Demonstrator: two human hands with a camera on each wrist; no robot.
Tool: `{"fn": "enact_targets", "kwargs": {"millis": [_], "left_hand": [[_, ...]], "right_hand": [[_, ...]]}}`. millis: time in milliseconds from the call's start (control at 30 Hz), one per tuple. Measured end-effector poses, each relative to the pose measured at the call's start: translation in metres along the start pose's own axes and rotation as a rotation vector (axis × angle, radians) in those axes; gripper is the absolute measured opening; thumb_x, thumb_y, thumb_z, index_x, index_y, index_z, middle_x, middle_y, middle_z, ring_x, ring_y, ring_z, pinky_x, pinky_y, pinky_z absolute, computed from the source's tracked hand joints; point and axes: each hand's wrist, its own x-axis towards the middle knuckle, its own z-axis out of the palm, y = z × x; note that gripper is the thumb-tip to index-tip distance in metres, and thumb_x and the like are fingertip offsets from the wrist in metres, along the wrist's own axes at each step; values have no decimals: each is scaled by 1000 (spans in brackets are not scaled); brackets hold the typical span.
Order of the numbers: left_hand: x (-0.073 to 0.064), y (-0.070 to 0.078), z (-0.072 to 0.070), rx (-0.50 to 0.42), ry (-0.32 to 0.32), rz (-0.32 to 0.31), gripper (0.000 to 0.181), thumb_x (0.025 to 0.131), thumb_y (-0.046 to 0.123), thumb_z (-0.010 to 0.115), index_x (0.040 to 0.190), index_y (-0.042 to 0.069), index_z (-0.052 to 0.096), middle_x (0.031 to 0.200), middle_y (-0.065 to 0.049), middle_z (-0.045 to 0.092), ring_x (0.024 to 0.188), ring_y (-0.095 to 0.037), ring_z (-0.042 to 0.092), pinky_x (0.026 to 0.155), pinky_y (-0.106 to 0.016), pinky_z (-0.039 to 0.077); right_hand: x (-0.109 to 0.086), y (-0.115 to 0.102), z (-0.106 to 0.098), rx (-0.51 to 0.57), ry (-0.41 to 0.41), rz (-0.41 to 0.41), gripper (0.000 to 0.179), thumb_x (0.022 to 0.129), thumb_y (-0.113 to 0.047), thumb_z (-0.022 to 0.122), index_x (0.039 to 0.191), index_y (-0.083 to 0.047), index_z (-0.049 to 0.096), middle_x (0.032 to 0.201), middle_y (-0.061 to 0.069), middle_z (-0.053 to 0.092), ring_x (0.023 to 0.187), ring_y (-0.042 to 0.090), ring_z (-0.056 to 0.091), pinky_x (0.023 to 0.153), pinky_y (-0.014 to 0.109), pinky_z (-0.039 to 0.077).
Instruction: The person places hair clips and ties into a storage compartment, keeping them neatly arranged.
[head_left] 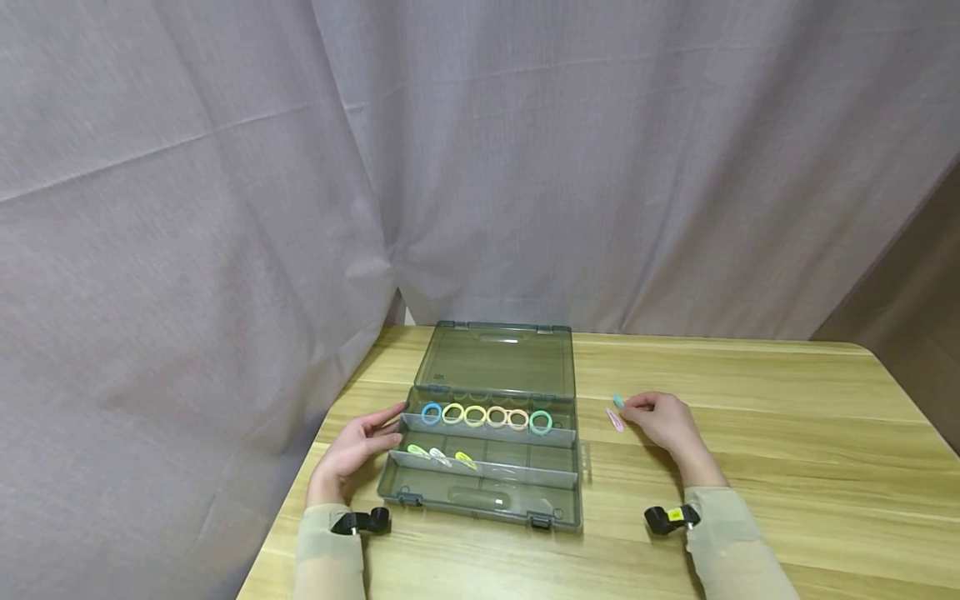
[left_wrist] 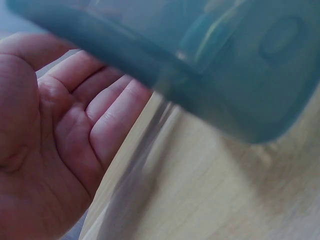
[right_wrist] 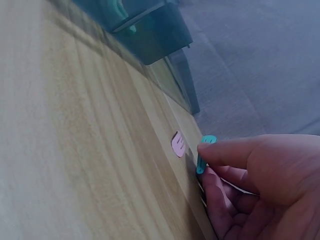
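Note:
A translucent grey-green compartment box (head_left: 480, 496) lies on the table with its lid (head_left: 495, 358) folded back. At the box's left side is my left hand (head_left: 352, 450), its fingers extended and touching the wall; the left wrist view has these fingers partly behind the box edge (left_wrist: 165, 85). Off to the right, my right hand (head_left: 663, 421) pinches a teal snap hair clip (right_wrist: 207, 142) between thumb and finger. Beside it a pink hair clip (head_left: 615, 419) lies on the wood. In the middle row sit a green clip (head_left: 417, 451), a white clip (head_left: 440, 457) and a yellow clip (head_left: 466, 460).
Along the box's back row stand several coloured hair ties, from a blue ring (head_left: 431, 414) at the left to a green ring (head_left: 541, 422) at the right. Two latches, one of them the right latch (head_left: 540, 523), face the front. A grey curtain (head_left: 525, 167) hangs behind the wooden table (head_left: 787, 433).

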Motion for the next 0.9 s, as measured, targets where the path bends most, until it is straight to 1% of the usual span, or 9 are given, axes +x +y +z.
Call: {"fn": "enact_targets", "kwargs": {"millis": [100,200,300,367,433,500,633,733,900], "left_hand": [[0,1,0,6,2,-4,63,99,0,71,158,-3,48,166,-19,41,148,-41,44,117,-30,42],[1,3,-1,6,1,-3,64,99,0,71,158,-3,47,166,-19,40,148,-41,44,117,-29,42],[2,4,-1,3,0,5,64,98,-1,71,157,-4,47,166,-19,40,148,-41,44,116,-27,43],[2,4,-1,3,-1,11,64,98,-1,71,157,-4,47,166,-20,40,148,-42,44,115,-26,44],[2,3,0,4,-2,11,63,98,-1,71,157,-4,47,165,-20,41,148,-42,44,114,-25,44],[1,3,0,-1,-3,6,64,98,-1,71,157,-4,47,165,-21,41,148,-42,44,114,-25,44],[-1,3,0,-6,1,-3,65,98,1,72,158,-4,47,164,-23,42,148,-42,44,116,-29,43],[-2,3,0,3,2,0,65,98,2,72,158,-3,47,164,-22,41,148,-42,44,117,-31,43],[-1,3,0,17,-3,10,64,99,1,72,157,-4,47,166,-20,40,148,-42,44,117,-29,43]], "right_hand": [[-1,-1,0,41,-3,9,33,101,-30,74,113,1,78,109,15,75,103,33,67,86,40,51],[-3,-4,0,135,-38,-5,35,102,-28,74,118,2,76,108,13,77,100,25,67,82,32,51],[-3,-9,3,238,-86,-31,37,103,-25,74,126,4,73,103,12,78,94,19,68,77,25,51],[-4,-15,4,288,-105,-43,38,104,-23,73,128,6,72,99,13,77,90,19,68,72,23,51],[-6,-22,6,312,-108,-46,37,104,-22,73,128,6,72,97,15,76,86,20,67,67,24,51],[-9,-31,7,319,-107,-55,35,104,-20,72,127,6,72,99,16,75,87,22,67,65,26,52],[-15,-52,15,320,-132,-126,29,103,-15,73,123,6,73,105,18,76,91,24,70,71,25,56],[-20,-69,25,340,-195,-195,26,100,-11,75,119,7,73,104,18,77,91,26,73,75,26,61],[-30,-97,44,367,-318,-251,21,98,-9,76,114,5,74,100,18,77,88,36,75,77,39,66]]}}
